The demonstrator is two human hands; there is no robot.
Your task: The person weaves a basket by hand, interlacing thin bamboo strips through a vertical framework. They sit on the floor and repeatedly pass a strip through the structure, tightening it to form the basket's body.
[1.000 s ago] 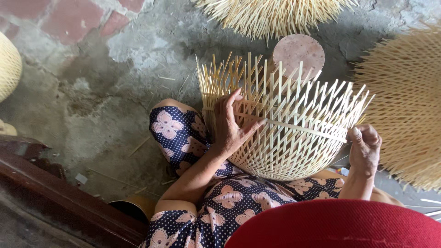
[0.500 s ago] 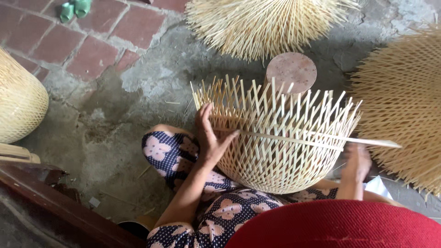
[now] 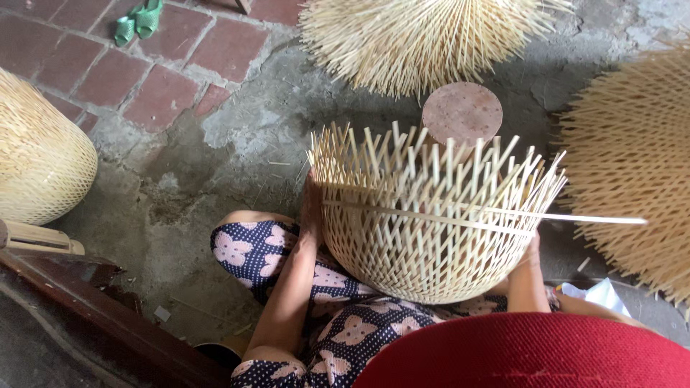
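A half-woven bamboo basket (image 3: 431,237) rests on my lap, with loose upright strips sticking out of its rim. My left hand (image 3: 310,210) lies flat against the basket's left side, its fingers partly hidden behind the weave. My right hand (image 3: 531,253) is at the basket's lower right edge; mostly the wrist shows and the fingers are hidden. One long thin bamboo strip (image 3: 575,218) runs level across the basket and pokes out far to the right.
A round reddish disc (image 3: 461,111) stands just behind the basket. Unfinished spiky baskets lie at the top (image 3: 424,36) and right (image 3: 632,158), a finished woven one at the left (image 3: 36,158). Green sandals (image 3: 140,18) sit on the bricks; a dark wooden beam (image 3: 108,316) crosses lower left.
My left hand slid from the basket's front to its left edge. The long strip now reaches out further right, and my right hand dropped behind the basket.
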